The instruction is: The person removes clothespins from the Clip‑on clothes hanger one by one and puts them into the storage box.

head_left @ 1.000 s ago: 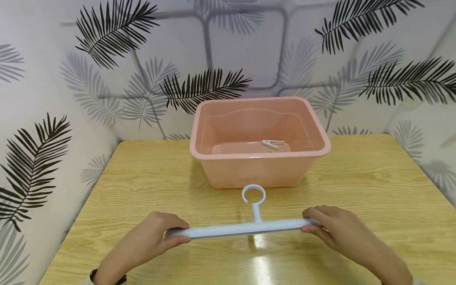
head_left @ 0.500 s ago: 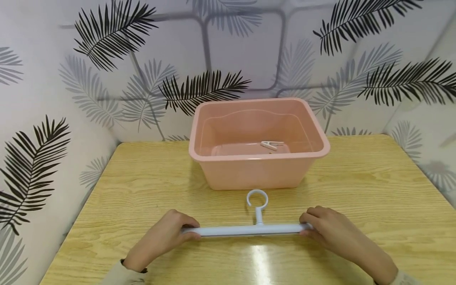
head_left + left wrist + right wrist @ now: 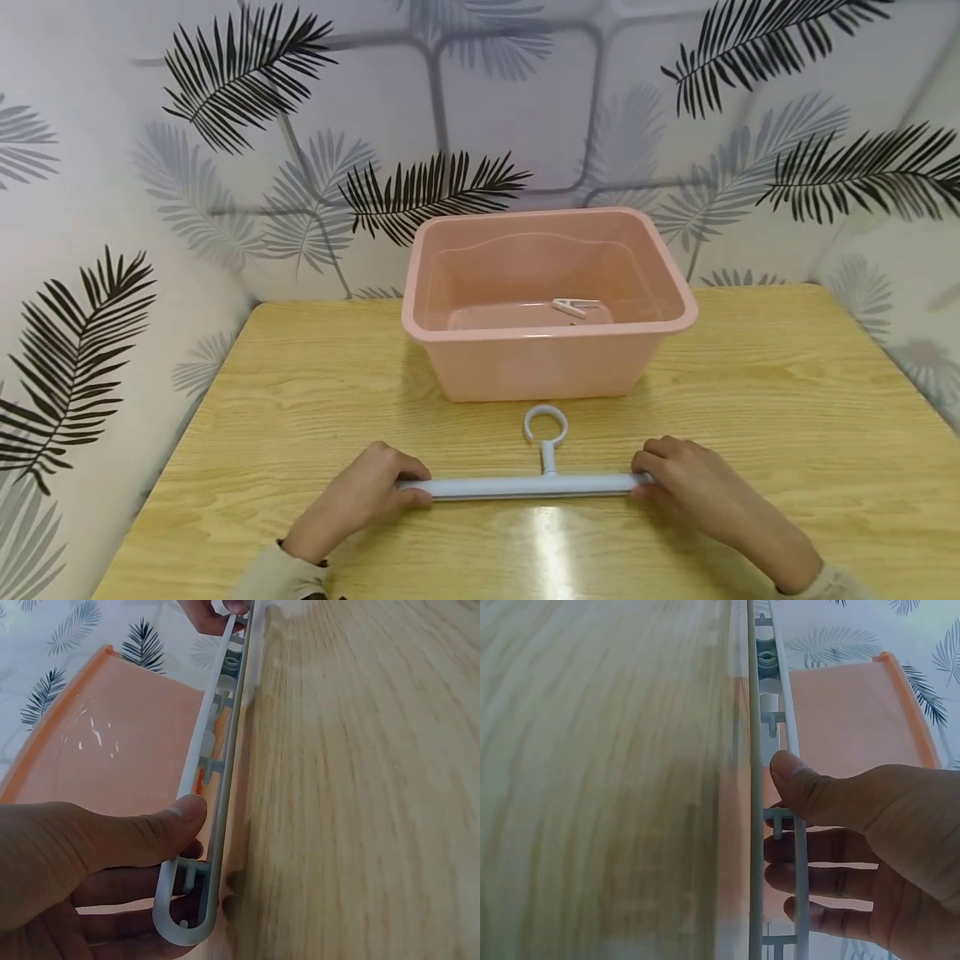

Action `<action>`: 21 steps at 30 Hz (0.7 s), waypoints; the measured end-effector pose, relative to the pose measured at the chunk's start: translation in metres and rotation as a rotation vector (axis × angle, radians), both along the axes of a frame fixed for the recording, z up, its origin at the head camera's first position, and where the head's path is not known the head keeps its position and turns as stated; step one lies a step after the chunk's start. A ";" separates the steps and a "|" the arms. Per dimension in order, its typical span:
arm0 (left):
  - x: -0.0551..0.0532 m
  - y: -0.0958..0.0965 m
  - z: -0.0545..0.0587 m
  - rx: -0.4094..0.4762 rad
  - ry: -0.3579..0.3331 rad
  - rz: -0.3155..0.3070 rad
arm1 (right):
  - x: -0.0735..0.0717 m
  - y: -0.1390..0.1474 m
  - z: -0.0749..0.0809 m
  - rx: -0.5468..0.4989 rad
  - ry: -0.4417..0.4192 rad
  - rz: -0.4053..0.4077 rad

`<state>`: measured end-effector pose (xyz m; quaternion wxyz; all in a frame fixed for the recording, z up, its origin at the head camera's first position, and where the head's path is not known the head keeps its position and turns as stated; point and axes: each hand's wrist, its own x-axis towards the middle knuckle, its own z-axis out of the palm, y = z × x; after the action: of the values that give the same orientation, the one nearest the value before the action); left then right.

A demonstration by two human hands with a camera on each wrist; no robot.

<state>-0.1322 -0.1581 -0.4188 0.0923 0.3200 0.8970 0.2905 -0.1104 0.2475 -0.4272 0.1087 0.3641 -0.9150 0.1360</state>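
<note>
A pale blue-white hanger [image 3: 517, 486] with a round hook [image 3: 546, 423] lies crosswise, low at or just above the table, in front of the pink tub. My left hand [image 3: 369, 493] grips its left end, with the thumb [image 3: 187, 808] pressed on the near side and the fingers behind. Toward the other end, my right hand [image 3: 693, 490] holds the bar the same way, its thumb [image 3: 789, 765] lying against the frame. Both wrist views show the hanger's hollow underside [image 3: 213, 761], with small cross ribs and pegs inside. The hook points away toward the tub.
Just beyond the hanger stands a pink plastic tub [image 3: 540, 367]. Inside it lies a white clothespin [image 3: 574, 307] beside a tiny yellowish bit. The wooden table [image 3: 300, 367] meets a leaf-patterned wall [image 3: 480, 100] at the back and sides.
The hanger has come down slightly toward me, and its tilt has levelled out. My left hand has moved right along with its end; my right hand has hardly moved.
</note>
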 end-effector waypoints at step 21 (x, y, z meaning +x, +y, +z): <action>-0.008 -0.010 0.015 -0.063 0.125 0.160 | -0.005 0.002 -0.002 -0.081 0.097 -0.013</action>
<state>-0.1405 -0.1679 -0.4039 0.0229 0.2620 0.9323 0.2483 -0.1150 0.2497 -0.4294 0.1686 0.3596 -0.9047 0.1543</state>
